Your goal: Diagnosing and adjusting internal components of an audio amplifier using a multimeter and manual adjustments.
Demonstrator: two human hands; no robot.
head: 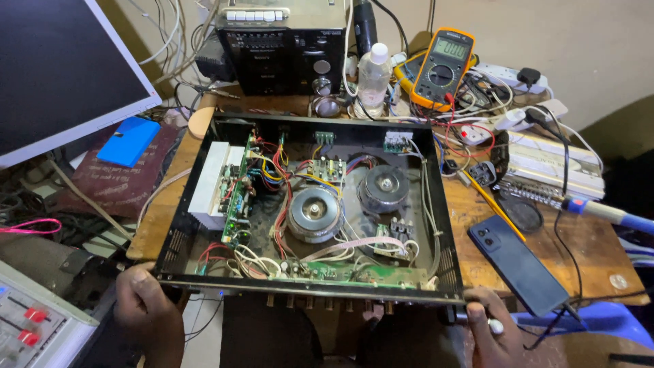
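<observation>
Amplifier box (310,204) with no lid sits open on the wooden table (586,245). It lies between both hands. Left hand (146,310) grabs its front left corner. Right hand (490,327) grabs its front right corner. A dark phone (518,262) lies just beside it.

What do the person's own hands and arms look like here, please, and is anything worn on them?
Both hands are bare, with no gloves. The left hand shows no ring or watch. The right hand has a small silvery ring-like thing on one finger. No sleeves show.
</observation>
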